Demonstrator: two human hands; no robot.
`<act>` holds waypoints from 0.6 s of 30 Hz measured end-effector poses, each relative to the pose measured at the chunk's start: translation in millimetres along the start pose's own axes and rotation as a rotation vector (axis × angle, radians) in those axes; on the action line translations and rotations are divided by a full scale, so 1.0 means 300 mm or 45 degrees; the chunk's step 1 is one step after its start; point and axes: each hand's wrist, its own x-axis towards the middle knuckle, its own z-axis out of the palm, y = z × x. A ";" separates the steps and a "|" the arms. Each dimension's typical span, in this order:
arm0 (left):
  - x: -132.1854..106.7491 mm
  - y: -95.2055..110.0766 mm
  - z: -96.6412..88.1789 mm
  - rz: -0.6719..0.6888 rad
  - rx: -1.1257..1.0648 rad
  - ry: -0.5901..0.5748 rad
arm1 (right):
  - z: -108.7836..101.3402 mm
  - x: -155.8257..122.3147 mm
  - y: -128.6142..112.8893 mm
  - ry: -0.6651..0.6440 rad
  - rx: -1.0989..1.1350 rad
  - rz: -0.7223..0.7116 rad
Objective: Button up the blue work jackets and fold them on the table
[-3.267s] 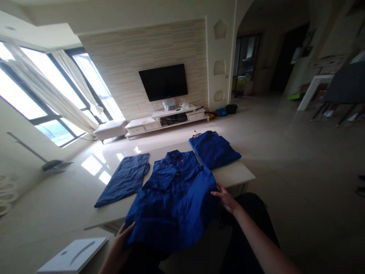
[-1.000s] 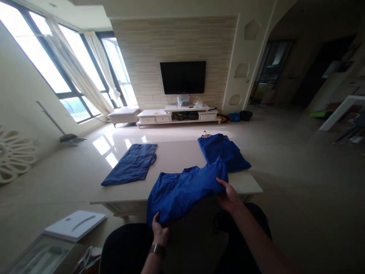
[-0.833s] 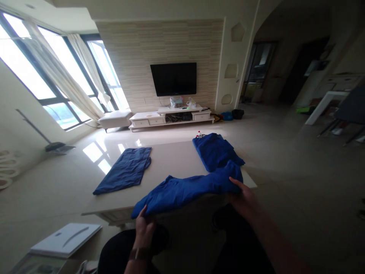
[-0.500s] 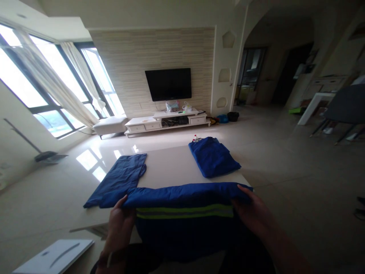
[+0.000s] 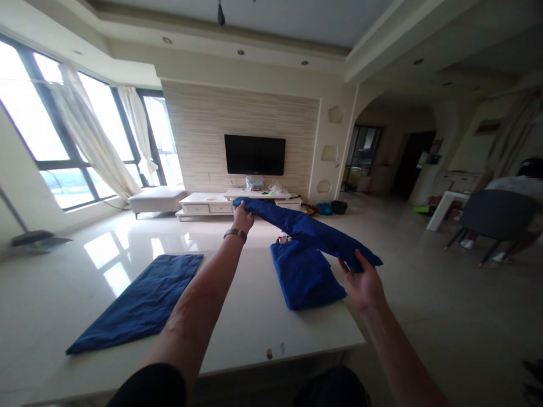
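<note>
A folded blue garment (image 5: pixel 307 233) hangs in the air between my hands, over the right half of the white table (image 5: pixel 237 316). My left hand (image 5: pixel 242 216), a watch on its wrist, is stretched far forward and grips the garment's far end. My right hand (image 5: pixel 363 284) holds the near end, fingers curled under the cloth. Directly below the held garment lies a stack of folded blue clothes (image 5: pixel 304 274). A flat blue cloth (image 5: pixel 139 299) lies on the table's left side.
A small bottle (image 5: pixel 282 237) stands behind the stack. Two tiny objects (image 5: pixel 275 351) sit near the table's front edge. Beyond are a TV (image 5: pixel 254 154), a white TV stand (image 5: pixel 237 202), a bench (image 5: pixel 156 198), and a dark chair (image 5: pixel 494 217) at right.
The garment was spread on the table, then folded and gathered at the near edge. Now both hands have lifted it up and forward over the stack at right; the view has tilted upward.
</note>
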 end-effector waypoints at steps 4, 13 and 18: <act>0.000 -0.106 -0.081 -0.271 0.084 0.140 | -0.120 0.122 0.261 0.184 -0.075 0.282; -0.677 -0.325 -0.855 -0.698 0.692 0.569 | -0.432 0.019 0.873 0.467 -0.607 0.852; -0.876 -0.291 -1.282 -0.725 1.056 0.444 | -0.636 -0.065 0.823 0.417 -0.845 0.836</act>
